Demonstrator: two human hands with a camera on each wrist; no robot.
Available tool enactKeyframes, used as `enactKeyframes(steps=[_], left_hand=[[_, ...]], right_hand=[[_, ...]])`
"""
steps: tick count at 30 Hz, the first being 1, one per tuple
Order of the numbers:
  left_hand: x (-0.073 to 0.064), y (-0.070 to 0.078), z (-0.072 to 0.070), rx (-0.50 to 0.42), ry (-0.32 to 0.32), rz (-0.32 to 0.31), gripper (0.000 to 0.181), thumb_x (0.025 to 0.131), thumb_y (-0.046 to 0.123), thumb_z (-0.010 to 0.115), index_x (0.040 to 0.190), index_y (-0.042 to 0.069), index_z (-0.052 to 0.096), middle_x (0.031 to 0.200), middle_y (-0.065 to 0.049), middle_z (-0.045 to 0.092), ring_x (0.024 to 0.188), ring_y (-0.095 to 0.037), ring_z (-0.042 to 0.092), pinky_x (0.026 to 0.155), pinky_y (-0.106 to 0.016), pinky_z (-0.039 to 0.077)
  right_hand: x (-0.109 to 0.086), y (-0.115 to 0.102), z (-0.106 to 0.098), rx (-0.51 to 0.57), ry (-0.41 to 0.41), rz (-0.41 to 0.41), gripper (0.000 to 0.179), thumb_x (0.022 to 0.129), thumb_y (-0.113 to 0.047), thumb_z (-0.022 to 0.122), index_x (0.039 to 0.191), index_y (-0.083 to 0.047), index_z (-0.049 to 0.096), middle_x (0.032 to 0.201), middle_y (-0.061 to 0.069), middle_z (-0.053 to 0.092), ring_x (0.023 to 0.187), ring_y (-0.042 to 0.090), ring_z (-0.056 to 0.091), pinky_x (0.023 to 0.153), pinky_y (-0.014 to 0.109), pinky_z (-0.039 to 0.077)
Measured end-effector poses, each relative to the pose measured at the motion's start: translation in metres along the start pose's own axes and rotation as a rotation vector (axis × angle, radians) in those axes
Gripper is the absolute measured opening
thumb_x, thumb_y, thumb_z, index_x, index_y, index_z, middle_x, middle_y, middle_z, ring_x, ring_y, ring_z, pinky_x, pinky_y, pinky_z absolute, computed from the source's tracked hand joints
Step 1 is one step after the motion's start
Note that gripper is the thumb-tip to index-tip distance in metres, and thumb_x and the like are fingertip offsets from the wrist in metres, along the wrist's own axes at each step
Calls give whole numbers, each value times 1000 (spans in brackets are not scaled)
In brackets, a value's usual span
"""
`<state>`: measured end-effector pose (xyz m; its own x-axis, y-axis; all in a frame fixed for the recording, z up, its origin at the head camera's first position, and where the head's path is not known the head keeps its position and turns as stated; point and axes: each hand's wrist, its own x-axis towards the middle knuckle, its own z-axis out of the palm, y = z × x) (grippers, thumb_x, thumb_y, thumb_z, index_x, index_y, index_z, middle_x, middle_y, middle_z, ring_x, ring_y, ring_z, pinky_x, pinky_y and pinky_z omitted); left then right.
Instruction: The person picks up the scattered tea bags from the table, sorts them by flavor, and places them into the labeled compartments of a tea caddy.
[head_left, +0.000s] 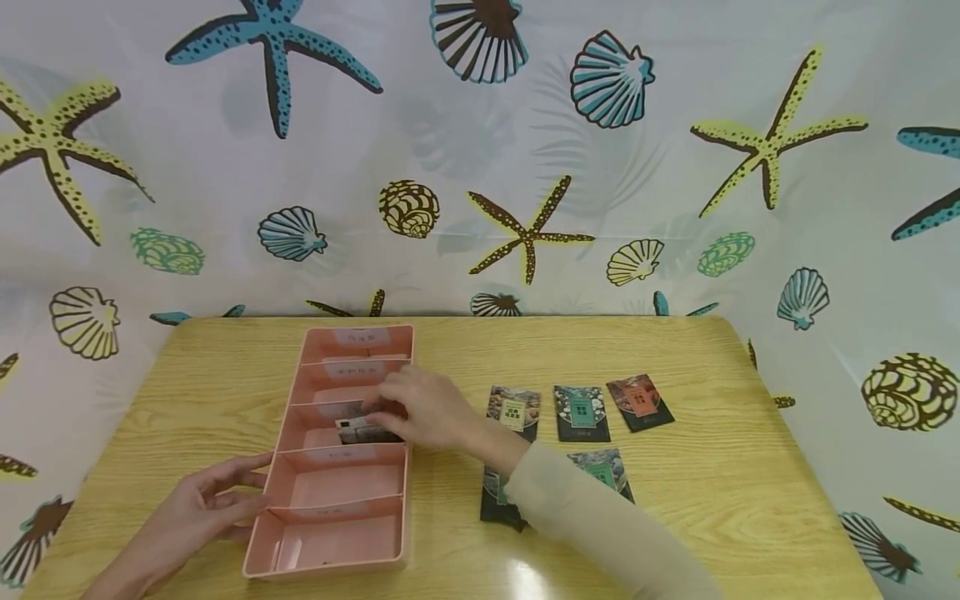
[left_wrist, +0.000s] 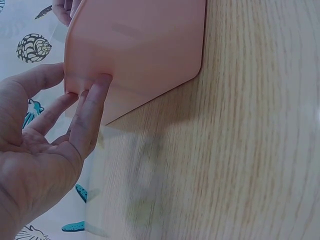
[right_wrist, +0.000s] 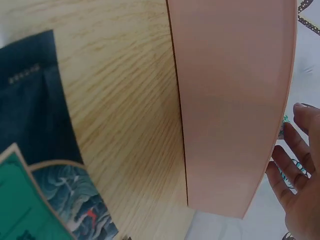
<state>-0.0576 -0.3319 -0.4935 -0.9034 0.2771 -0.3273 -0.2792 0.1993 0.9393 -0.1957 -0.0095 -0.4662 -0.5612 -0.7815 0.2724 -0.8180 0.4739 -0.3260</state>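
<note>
Sachet (head_left: 362, 431) is sitting in the middle compartment of a pink tray (head_left: 341, 542). The right hand (head_left: 435, 408) is pinching it between fingers and thumb; this is looking like the placing step, the next move probably calling for a clean release. The left hand (head_left: 210, 500) is touching the tray's outer wall, its fingers loose. Other packets (head_left: 582, 414) are lying on the wooden table (head_left: 720, 492), and starfish-and-shell cloth (head_left: 495, 150) is hanging behind.
</note>
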Motion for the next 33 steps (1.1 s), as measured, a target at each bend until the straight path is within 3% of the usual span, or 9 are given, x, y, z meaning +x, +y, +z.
enactKeyframes(steps=[6,10,12,17,24,33], left_hand=[[-2,-2,0,8,5,12,46,109,9,58,134,48,60,117,15,67,104,-7,74,83,-36,67],[-1,-3,1,12,15,24,49,108,7,58,130,50,60,115,15,67,102,-6,74,81,-35,68],[-1,-3,1,12,17,32,50,108,6,58,130,51,61,115,15,67,101,-6,74,80,-35,68],[-1,-3,0,6,9,12,48,108,8,58,132,50,59,116,15,66,102,-7,74,82,-36,68],[0,-2,-2,18,9,-30,44,109,15,59,139,47,57,118,14,65,104,-7,74,85,-37,67],[0,-3,-1,24,11,-24,43,109,15,59,141,44,56,119,14,65,105,-6,74,85,-37,67]], right_hand=[[-8,5,-9,88,-17,65,28,105,-39,67,126,-22,75,121,-5,73,105,12,69,87,22,58],[-17,10,-22,196,2,114,31,104,-37,68,129,-19,73,125,-1,73,116,16,68,96,33,59],[-21,14,-27,197,15,124,33,103,-37,69,130,-19,72,127,-1,73,120,17,67,101,37,59],[-32,26,-35,131,30,143,44,100,-47,71,136,-22,69,133,-4,70,127,17,64,106,40,58],[-49,41,-41,82,-12,206,64,95,-60,68,147,-24,60,145,0,63,134,21,60,110,46,55],[-69,69,-47,-108,-64,186,77,95,-66,61,156,-20,52,149,7,59,137,28,58,112,49,53]])
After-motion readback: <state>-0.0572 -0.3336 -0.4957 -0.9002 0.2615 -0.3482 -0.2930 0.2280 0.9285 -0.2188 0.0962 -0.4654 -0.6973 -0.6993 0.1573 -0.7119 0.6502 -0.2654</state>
